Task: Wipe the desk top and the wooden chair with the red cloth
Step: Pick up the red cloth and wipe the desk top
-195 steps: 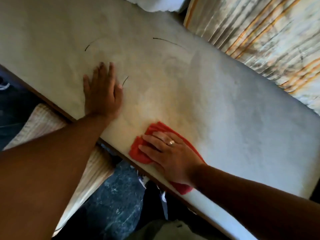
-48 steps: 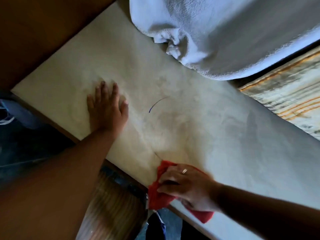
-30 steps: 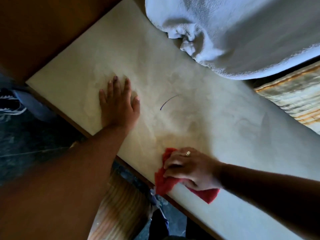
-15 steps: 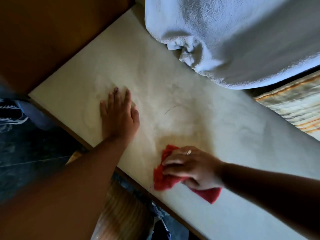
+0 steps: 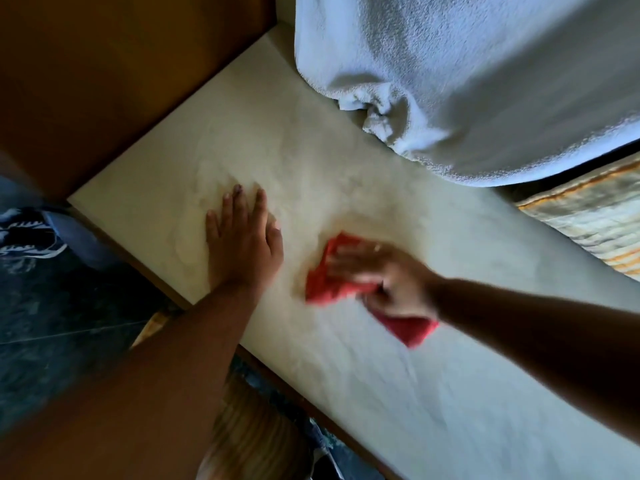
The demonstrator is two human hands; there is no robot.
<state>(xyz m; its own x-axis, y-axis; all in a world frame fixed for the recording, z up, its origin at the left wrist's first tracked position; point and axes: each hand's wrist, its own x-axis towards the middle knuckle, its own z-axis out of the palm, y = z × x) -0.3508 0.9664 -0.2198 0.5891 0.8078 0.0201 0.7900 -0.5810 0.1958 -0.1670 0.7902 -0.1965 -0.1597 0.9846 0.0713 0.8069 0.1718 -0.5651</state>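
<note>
Head view: presses the red cloth (image 5: 325, 282) onto the table (image 5: 450, 393) under the right hand (image 5: 388, 278), just right of the flat, open left hand (image 5: 242, 244). Too blurred to tell whether that grip curls round the cloth or lies flat. Probably needs the left hand lifted before sweeping further left. Leaves the wooden chair (image 5: 252, 438), below the near edge, for later.

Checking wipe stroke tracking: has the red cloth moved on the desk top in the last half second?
Yes. The red cloth has slid inward from the desk top's front edge, toward the white towel.
</note>
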